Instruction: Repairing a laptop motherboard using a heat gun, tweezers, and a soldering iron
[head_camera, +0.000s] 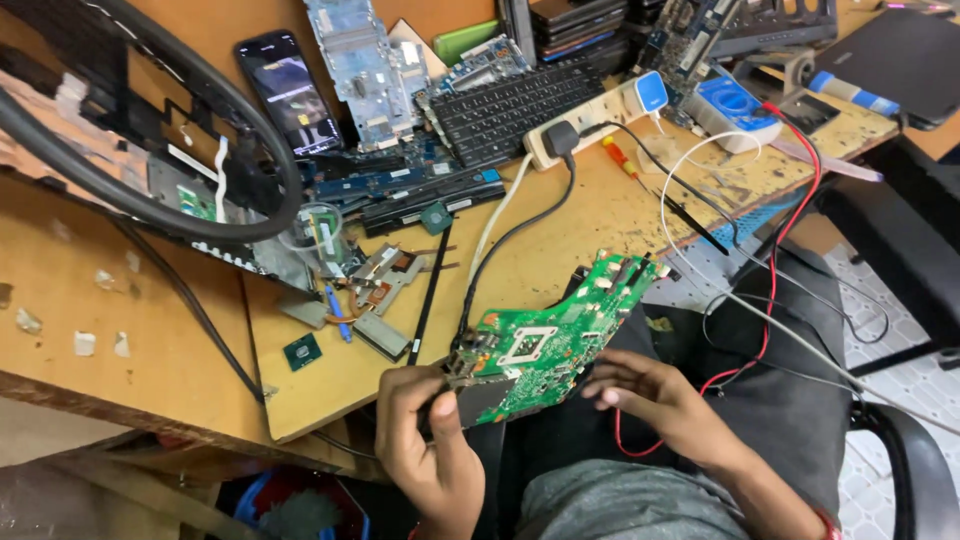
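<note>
A green circuit board (545, 335) with a square chip socket hangs over my lap at the table's edge. My left hand (425, 430) grips its lower left corner, thumb on the board's grey patch. My right hand (650, 395) hovers at the board's lower right edge with fingers curled and spread, fingertips close to the board; whether they touch it I cannot tell. I sit with dark trousers under the board.
The wooden table (600, 215) holds a black keyboard (515, 105), a phone (288, 90), a white power strip (590, 115), a red screwdriver (620, 158), heat sink parts (385, 280), loose chips (302, 351), and blue boards (365, 60). Red and white wires (770, 300) trail over my lap.
</note>
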